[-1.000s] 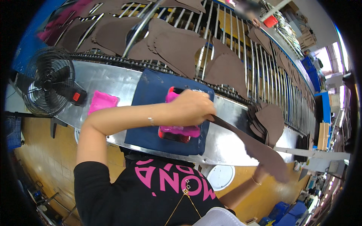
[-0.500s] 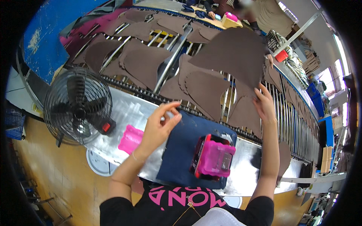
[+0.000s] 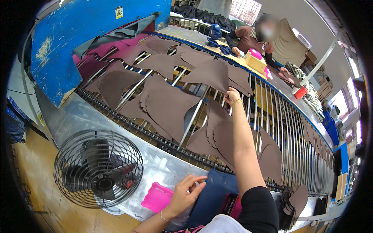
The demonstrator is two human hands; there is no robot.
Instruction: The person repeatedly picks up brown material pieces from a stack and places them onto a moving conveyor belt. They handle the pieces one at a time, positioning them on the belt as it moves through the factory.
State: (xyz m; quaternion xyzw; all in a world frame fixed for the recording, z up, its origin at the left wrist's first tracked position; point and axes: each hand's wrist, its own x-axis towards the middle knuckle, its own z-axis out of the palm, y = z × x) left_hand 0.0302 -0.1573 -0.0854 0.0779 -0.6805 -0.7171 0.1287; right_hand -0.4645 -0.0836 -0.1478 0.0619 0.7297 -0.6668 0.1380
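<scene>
My right hand (image 3: 233,96) reaches far across the conveyor rack, its fingers pinched on the near right corner of a brown fabric piece (image 3: 211,73). That piece lies partly over other brown pieces. My left hand (image 3: 185,197) hovers at the left edge of a dark blue sheet (image 3: 213,194), thumb and fingers apart, nothing in them. A bright pink wavy-edged block (image 3: 157,197) lies on the metal table just left of it. On the blue sheet stands a black and red box (image 3: 231,205), mostly hidden by my right arm.
Metal rods (image 3: 287,128) of the conveyor carry several overlapping brown pieces (image 3: 171,103). A black caged fan (image 3: 99,169) stands at the near left, beside a blue machine housing (image 3: 62,50). Across the conveyor, a co-worker (image 3: 248,39) sits by a yellow box (image 3: 255,62). More brown pieces (image 3: 297,202) hang at the near right.
The view has tilted up and shifted. My right hand has gone from a large raised brown piece at the right to a piece farther across the conveyor. My left hand stays near the blue sheet.
</scene>
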